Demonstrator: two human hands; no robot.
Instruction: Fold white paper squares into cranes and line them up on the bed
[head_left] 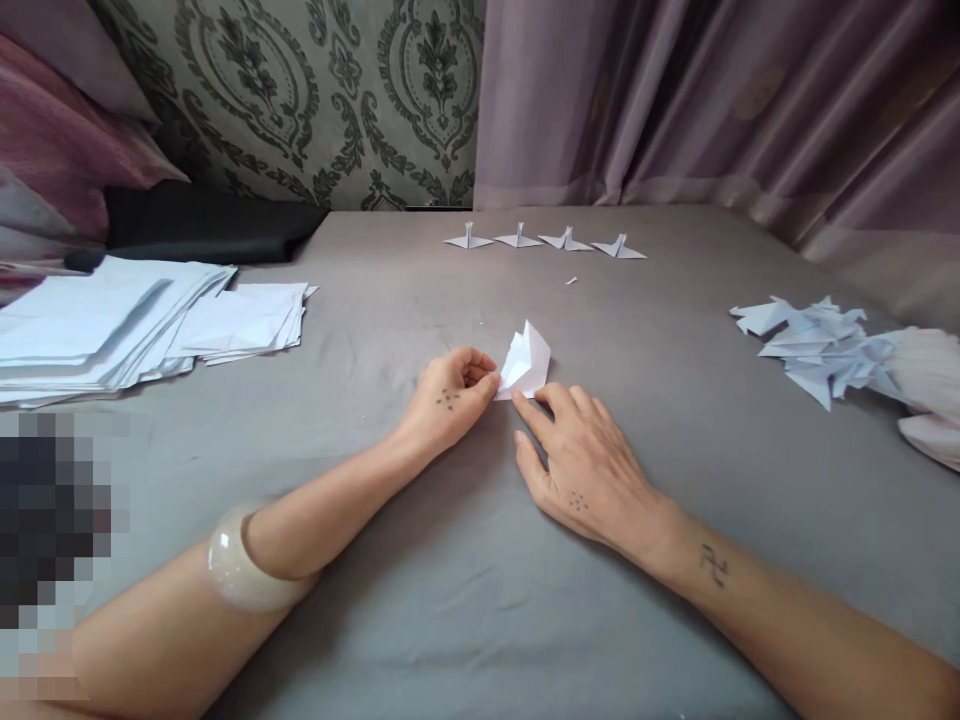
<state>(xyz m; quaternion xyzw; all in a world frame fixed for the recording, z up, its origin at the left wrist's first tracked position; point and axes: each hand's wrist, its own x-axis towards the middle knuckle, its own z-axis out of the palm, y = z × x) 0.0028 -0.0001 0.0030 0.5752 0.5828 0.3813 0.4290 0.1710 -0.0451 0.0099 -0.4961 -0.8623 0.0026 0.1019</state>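
Note:
A partly folded piece of white paper stands in the middle of the grey cloth, its upper flaps raised. My left hand pinches its lower left corner between thumb and curled fingers. At its lower edge, the index fingertip of my right hand touches the paper. The fingers of that hand are spread, with the thumb apart below the paper. Beyond my hands, several small folded paper birds stand in a row near the far edge.
Stacks of white paper sheets and smaller paper pieces lie at the left. A pile of folded paper birds lies at the right beside pale fabric. Black cloth is at the back left. A paper scrap lies near the row.

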